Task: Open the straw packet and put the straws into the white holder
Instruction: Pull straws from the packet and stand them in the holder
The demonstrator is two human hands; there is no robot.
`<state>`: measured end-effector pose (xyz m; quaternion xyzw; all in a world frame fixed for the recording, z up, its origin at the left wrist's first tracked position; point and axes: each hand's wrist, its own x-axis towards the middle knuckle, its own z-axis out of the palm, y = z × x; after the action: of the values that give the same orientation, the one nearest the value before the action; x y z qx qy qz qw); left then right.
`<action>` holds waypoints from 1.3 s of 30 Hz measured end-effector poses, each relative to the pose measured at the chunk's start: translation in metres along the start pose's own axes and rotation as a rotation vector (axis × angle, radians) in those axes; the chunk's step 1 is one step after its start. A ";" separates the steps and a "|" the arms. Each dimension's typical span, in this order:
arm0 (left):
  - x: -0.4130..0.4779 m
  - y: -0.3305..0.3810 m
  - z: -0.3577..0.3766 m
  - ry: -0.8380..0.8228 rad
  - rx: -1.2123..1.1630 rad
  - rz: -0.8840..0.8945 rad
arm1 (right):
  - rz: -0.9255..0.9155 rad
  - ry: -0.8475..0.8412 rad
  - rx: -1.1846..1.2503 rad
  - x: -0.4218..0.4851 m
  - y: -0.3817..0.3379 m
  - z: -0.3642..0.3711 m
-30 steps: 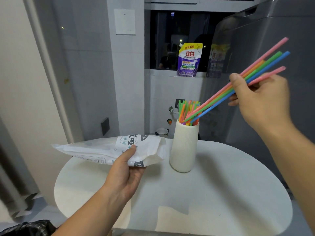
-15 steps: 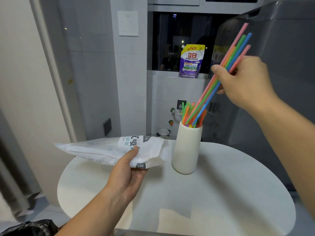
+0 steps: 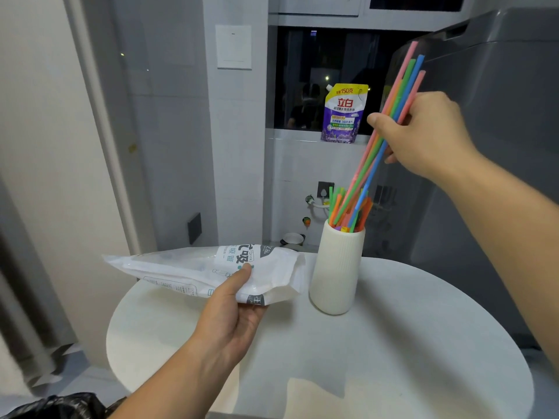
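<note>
A ribbed white holder stands on the round white table, with several coloured straws sticking out of its mouth. My right hand grips a bundle of long pink, green, orange and blue straws, tilted steeply with their lower ends inside the holder's mouth. My left hand holds the white straw packet above the table's left side, its open end facing the holder.
A large grey appliance rises right behind the table. A purple detergent pouch stands on the window ledge. A black bag lies on the floor at lower left. A wall runs along the left.
My right hand has swung the straw bundle from a shallow slant to nearly upright, lowering its ends into the holder. The left hand and packet have barely moved.
</note>
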<state>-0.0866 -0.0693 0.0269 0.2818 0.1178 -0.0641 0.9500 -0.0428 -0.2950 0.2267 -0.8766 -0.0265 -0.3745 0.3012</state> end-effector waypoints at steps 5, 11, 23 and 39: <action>0.001 0.000 -0.001 -0.006 0.007 0.001 | -0.015 -0.017 -0.021 0.003 -0.001 -0.002; -0.001 0.000 0.000 0.007 -0.015 -0.011 | 0.000 -0.037 -0.017 0.002 0.003 0.006; 0.001 -0.002 0.000 0.001 -0.017 0.004 | 0.061 -0.021 -0.008 0.005 0.002 0.016; -0.001 -0.001 -0.001 -0.021 -0.005 -0.001 | 0.066 0.037 0.018 0.004 0.001 0.008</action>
<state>-0.0878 -0.0700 0.0259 0.2789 0.1080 -0.0675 0.9518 -0.0349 -0.2925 0.2245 -0.8670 0.0046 -0.3804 0.3219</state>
